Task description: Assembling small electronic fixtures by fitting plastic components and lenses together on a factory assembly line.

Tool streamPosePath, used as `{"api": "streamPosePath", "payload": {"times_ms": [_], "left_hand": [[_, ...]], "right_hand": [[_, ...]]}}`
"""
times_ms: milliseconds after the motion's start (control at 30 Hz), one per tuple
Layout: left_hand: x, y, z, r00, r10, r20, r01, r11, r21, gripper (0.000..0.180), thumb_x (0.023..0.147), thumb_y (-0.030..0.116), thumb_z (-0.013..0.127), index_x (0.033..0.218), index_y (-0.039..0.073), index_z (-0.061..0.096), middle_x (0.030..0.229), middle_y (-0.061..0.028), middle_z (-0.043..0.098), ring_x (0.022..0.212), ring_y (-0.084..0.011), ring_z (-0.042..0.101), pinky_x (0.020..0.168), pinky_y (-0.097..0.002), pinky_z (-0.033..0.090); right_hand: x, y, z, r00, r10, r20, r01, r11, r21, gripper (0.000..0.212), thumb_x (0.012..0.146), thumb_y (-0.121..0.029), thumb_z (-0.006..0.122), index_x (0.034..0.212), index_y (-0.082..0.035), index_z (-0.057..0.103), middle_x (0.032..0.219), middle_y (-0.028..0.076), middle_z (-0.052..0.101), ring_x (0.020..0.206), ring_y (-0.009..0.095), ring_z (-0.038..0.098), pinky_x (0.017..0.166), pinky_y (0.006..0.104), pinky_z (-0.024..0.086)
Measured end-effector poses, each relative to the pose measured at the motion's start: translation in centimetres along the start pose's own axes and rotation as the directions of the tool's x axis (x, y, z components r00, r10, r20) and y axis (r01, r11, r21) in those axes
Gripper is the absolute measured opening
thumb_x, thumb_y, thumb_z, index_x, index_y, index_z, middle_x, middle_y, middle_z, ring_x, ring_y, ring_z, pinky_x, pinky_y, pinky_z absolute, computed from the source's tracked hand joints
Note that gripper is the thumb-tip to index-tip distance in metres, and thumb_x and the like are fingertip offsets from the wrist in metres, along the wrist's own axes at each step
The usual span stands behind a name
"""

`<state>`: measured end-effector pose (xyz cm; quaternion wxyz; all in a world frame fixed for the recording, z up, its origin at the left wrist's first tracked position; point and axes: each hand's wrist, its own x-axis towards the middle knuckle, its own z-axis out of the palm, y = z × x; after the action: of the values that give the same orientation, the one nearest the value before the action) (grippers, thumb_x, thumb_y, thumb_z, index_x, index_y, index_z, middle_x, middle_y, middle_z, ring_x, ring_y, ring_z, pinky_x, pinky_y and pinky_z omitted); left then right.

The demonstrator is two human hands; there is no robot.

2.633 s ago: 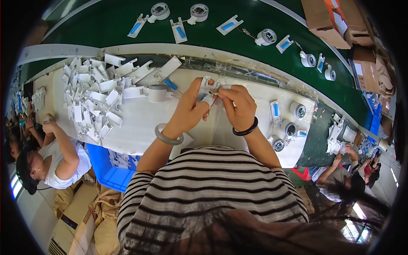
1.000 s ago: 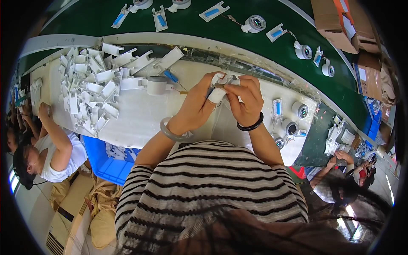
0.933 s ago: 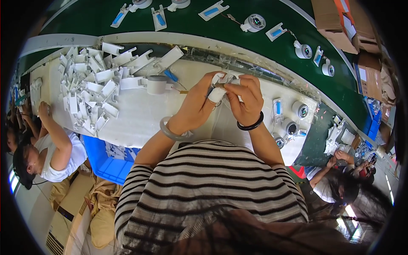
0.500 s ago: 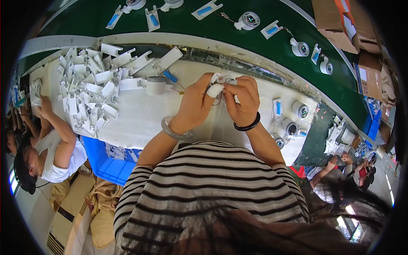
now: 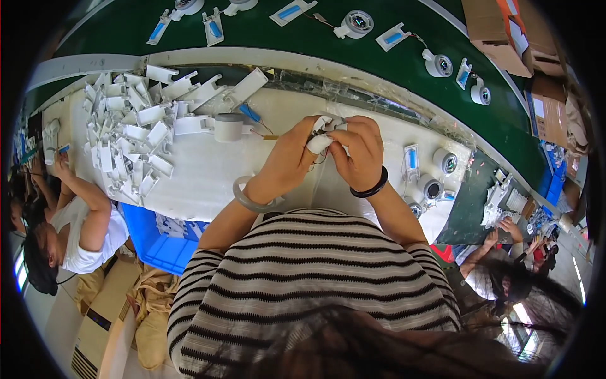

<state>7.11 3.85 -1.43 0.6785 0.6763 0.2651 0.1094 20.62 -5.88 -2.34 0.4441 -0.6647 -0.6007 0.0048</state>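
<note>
- The small white piece looks like smooth, moulded plastic with an uneven edge.
- It's over the pale worktop, between the left hand and right hand, touching both; their fingers are curled in, pinching it.
- Fingers hide too much for me to tell its long axis or pointing direction.

The held white piece looks like smooth plastic with a low sheen, as do the heaped white brackets; the blue bin is smooth plastic too. The green belt looks matt, the boxes matt cardboard, the striped top textured cloth, the pale bangle polished, and the clear tape (wrinkled, by its glints) glossy
</note>
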Motion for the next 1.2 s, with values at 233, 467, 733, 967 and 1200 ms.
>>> {"api": "streamPosePath", "payload": {"times_ms": [233,467,733,967,1200], "left_hand": [[-0.5,0.5,0.2,0.994,-0.098,0.055,0.104,0.988,-0.116,0.035,0.098,0.022,0.046,0.126,0.002,0.047,0.071,-0.0012,0.052,0.057,-0.0068,0.045,0.049,-0.0222,0.040],[-0.8,1.1,0.2,0.990,-0.128,0.058,0.134,0.986,-0.103,0.035,0.098,0.022,0.046,0.126,0.001,0.048,0.069,-0.0011,0.051,0.055,-0.0066,0.045,0.048,-0.0218,0.040],[-0.6,1.5,0.2,1.000,-0.002,0.009,0.002,1.000,0.004,0.025,0.094,0.012,0.049,0.115,0.000,0.052,0.077,-0.0125,0.059,0.062,-0.0200,0.056,0.059,-0.0297,0.047],[-0.3,1.3,0.2,0.999,-0.049,0.025,0.051,0.995,-0.088,0.021,0.094,0.011,0.047,0.111,0.001,0.053,0.074,-0.0078,0.056,0.058,-0.0132,0.052,0.055,-0.0264,0.044],[0.7,1.2,-0.2,0.999,-0.008,0.048,0.020,0.969,-0.245,0.029,0.091,0.017,0.055,0.116,0.003,0.048,0.069,-0.0021,0.053,0.054,-0.0073,0.046,0.050,-0.0223,0.038]], "right_hand": [[-0.7,0.2,0.0,0.999,-0.039,-0.023,0.040,0.998,0.050,0.030,0.061,0.003,0.071,0.088,-0.006,0.065,0.083,0.009,0.055,0.082,0.031,0.057,0.072,0.0384,0.049],[-0.6,-0.4,0.0,0.999,-0.021,-0.032,0.023,0.998,0.059,0.029,0.060,0.004,0.071,0.087,-0.006,0.065,0.081,0.009,0.055,0.081,0.030,0.058,0.071,0.0379,0.050],[-0.7,-0.9,-0.1,0.998,0.024,-0.066,-0.022,0.999,0.037,0.026,0.061,0.004,0.072,0.084,-0.006,0.064,0.081,0.009,0.055,0.079,0.030,0.060,0.069,0.0370,0.051],[-0.1,-0.6,-0.7,1.000,-0.007,0.006,0.007,1.000,-0.010,0.025,0.063,-0.001,0.074,0.085,-0.006,0.063,0.085,0.008,0.056,0.081,0.030,0.061,0.069,0.0376,0.052],[-2.5,3.2,0.1,0.855,0.492,0.164,-0.457,0.567,0.685,0.051,0.082,-0.017,0.066,0.126,-0.004,0.046,0.124,0.009,0.051,0.114,0.021,0.048,0.095,0.0371,0.038]]}}
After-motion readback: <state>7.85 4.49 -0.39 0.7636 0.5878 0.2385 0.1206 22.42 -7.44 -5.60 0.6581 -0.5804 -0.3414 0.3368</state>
